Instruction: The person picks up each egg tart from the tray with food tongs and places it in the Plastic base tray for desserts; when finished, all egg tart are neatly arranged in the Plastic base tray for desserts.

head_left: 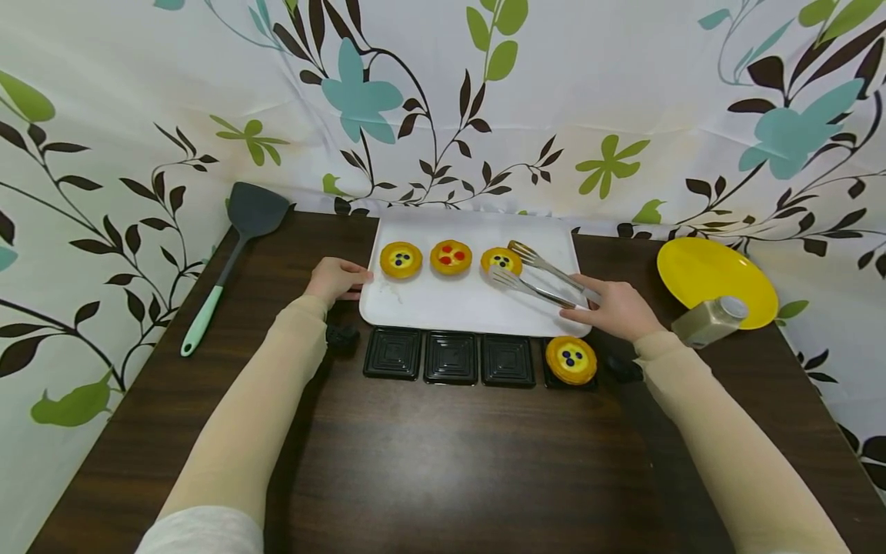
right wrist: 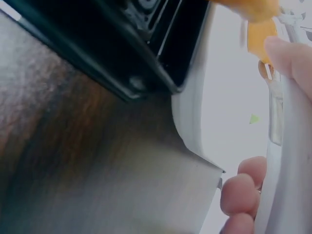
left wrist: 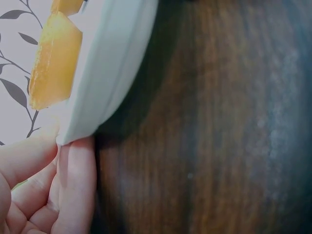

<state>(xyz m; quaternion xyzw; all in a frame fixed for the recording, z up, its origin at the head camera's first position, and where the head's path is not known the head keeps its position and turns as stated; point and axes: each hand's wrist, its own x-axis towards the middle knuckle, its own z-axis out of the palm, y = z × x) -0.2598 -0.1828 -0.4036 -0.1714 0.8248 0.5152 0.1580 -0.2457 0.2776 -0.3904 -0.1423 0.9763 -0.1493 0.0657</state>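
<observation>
A white tray bears three egg tarts in a row: a blue-dotted tart on the left, a red-dotted tart in the middle and a blue-dotted tart on the right. My left hand pinches the tray's left edge, thumb above and fingers below. At the tray's right side my right hand holds metal tongs. Their spread tips lie on both sides of the right tart; whether they touch it I cannot tell. Another blue-dotted tart sits in the rightmost black square holder.
Several black square holders line the tray's front edge. A spatula with a mint handle lies at the left. On the right are a yellow plate and a shaker jar. A patterned curtain hangs behind the table.
</observation>
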